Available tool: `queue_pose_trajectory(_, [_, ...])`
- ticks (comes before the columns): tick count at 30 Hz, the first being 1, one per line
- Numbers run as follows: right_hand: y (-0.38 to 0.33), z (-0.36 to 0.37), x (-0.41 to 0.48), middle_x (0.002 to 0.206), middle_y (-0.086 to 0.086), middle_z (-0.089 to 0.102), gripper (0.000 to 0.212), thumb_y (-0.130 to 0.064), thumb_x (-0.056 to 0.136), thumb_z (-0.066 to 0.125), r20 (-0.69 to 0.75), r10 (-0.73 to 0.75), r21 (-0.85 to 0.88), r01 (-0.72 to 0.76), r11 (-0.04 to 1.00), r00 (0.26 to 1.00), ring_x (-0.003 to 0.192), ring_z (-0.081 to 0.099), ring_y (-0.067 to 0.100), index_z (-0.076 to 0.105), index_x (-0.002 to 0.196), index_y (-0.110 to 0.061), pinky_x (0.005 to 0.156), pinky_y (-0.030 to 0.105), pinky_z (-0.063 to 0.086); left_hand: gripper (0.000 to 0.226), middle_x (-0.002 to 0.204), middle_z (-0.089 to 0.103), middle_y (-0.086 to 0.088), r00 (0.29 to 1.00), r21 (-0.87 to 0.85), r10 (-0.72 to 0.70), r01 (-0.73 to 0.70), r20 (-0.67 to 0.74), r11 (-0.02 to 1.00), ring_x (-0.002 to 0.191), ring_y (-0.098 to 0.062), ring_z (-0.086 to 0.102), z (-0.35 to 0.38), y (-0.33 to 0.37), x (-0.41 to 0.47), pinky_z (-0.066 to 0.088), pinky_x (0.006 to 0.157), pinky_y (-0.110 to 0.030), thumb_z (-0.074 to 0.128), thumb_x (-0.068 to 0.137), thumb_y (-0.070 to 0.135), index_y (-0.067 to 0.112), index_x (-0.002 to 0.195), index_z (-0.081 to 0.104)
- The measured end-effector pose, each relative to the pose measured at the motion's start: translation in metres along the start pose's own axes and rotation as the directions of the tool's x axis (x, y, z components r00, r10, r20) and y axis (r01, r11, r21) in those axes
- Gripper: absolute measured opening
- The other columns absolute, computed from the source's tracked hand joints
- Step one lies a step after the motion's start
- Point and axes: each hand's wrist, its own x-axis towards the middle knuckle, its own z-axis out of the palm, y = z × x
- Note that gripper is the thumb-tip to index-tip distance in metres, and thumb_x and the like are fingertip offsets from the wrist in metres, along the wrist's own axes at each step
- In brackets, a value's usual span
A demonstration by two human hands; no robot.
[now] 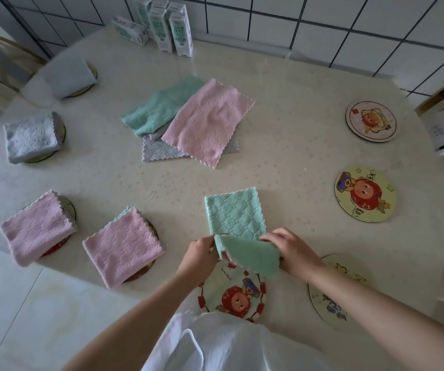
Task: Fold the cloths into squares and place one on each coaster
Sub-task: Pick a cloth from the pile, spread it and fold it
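The green cloth [235, 218] lies on the surface just beyond the nearest coaster [231, 298], its near end lifted. It looks light, soft and limp, so take it by the corners. Your left hand [202, 253] and right hand [290, 250] each pinch a near corner above that coaster, and the unfolded pile [188, 121] lies well beyond it

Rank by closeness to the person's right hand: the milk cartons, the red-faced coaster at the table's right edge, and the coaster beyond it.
1. Red-faced coaster, to the right of the right hand.
2. Farther coaster, beyond it, right edge.
3. Milk cartons, back by the wall.
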Motion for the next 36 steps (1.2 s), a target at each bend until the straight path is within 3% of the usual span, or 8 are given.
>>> queue_pose_trajectory(2, [-0.003, -0.007, 0.014, 0.099, 0.000, 0.060, 0.027, -0.005, 0.082, 0.066, 0.093, 0.179, 0.171, -0.193, 0.966, 0.979, 0.089, 0.057, 0.013, 0.064, 0.107, -0.015, 0.080, 0.029, 0.053, 0.022, 0.075, 0.064, -0.001, 0.995, -0.101, -0.101, 0.098, -0.026, 0.990, 0.049, -0.006, 0.048, -0.002, 0.004, 0.009, 0.043, 0.046, -0.017, 0.048, 0.094, 0.004, 0.011, 0.088, 0.067])
queue_pose_trajectory(4, [-0.004, -0.012, 0.029, 0.075, -0.001, 0.062, 0.005, -0.012, 0.089, 0.060, 0.085, 0.243, 0.285, -0.257, 0.923, 0.966, 0.062, 0.055, 0.009, 0.064, 0.090, -0.015, 0.058, 0.022, 0.050, 0.026, 0.064, 0.057, -0.004, 0.978, -0.187, -0.205, 0.194, -0.040, 0.963, 0.046, -0.011, 0.037, -0.005, 0.006, 0.020, 0.034, 0.043, -0.024, 0.053, 0.095, 0.019, 0.005, 0.077, 0.064])
queue_pose_trajectory(7, [-0.005, -0.016, 0.047, 0.052, -0.003, 0.046, 0.032, -0.030, 0.093, 0.057, -0.002, 0.311, 0.309, -0.295, 0.904, 0.950, 0.044, 0.037, 0.009, 0.054, 0.067, -0.011, 0.045, 0.017, 0.029, 0.037, 0.056, 0.047, -0.001, 0.940, -0.250, -0.334, 0.307, -0.072, 0.918, 0.046, -0.013, 0.033, -0.007, 0.004, 0.036, 0.025, 0.046, -0.023, 0.058, 0.092, 0.034, 0.004, 0.071, 0.062])
queue_pose_trajectory(16, [-0.005, -0.008, 0.064, 0.052, -0.003, 0.044, 0.035, -0.035, 0.090, 0.057, -0.001, 0.447, 0.327, -0.422, 0.846, 0.894, 0.046, 0.039, 0.012, 0.047, 0.064, -0.012, 0.049, 0.026, 0.031, 0.038, 0.056, 0.048, 0.001, 0.906, -0.239, -0.416, 0.388, -0.082, 0.890, 0.049, -0.014, 0.039, -0.004, 0.000, 0.047, 0.029, 0.049, -0.023, 0.060, 0.088, 0.039, 0.014, 0.060, 0.053])
queue_pose_trajectory(20, [-0.008, -0.015, 0.074, 0.066, -0.005, 0.058, 0.022, -0.035, 0.088, 0.060, -0.025, 0.518, 0.469, -0.448, 0.761, 0.855, 0.058, 0.052, 0.011, 0.059, 0.080, -0.015, 0.054, 0.024, 0.038, 0.032, 0.073, 0.066, -0.003, 0.921, -0.292, -0.379, 0.340, -0.087, 0.894, 0.059, -0.015, 0.055, -0.013, 0.004, 0.056, 0.043, 0.054, -0.024, 0.063, 0.087, 0.039, 0.007, 0.081, 0.066])
queue_pose_trajectory(25, [-0.011, -0.023, 0.090, 0.085, -0.004, 0.064, 0.018, -0.029, 0.086, 0.065, -0.043, 0.557, 0.507, -0.462, 0.728, 0.829, 0.076, 0.060, 0.013, 0.060, 0.096, -0.015, 0.064, 0.023, 0.046, 0.023, 0.086, 0.068, 0.001, 0.915, -0.334, -0.358, 0.285, -0.184, 0.899, 0.067, -0.014, 0.061, -0.031, 0.012, 0.075, 0.052, 0.062, -0.028, 0.065, 0.087, 0.036, 0.017, 0.099, 0.063])
queue_pose_trajectory(29, [-0.009, -0.022, 0.097, 0.089, 0.008, 0.068, 0.016, -0.023, 0.087, 0.063, -0.059, 0.585, 0.456, -0.499, 0.736, 0.809, 0.079, 0.063, 0.025, 0.062, 0.094, -0.009, 0.069, 0.031, 0.049, 0.024, 0.092, 0.068, -0.002, 0.908, -0.294, -0.354, 0.283, -0.224, 0.913, 0.070, -0.015, 0.060, -0.037, 0.017, 0.091, 0.049, 0.059, -0.025, 0.064, 0.088, 0.033, 0.013, 0.100, 0.064])
queue_pose_trajectory(36, [-0.010, -0.023, 0.102, 0.088, 0.003, 0.058, 0.018, -0.023, 0.094, 0.054, -0.069, 0.586, 0.383, -0.521, 0.763, 0.807, 0.078, 0.053, 0.021, 0.056, 0.104, -0.008, 0.065, 0.025, 0.036, 0.026, 0.088, 0.064, -0.003, 0.923, -0.171, -0.300, 0.263, -0.242, 0.949, 0.065, -0.012, 0.056, -0.035, 0.021, 0.103, 0.040, 0.050, -0.022, 0.057, 0.092, 0.034, 0.011, 0.105, 0.060])
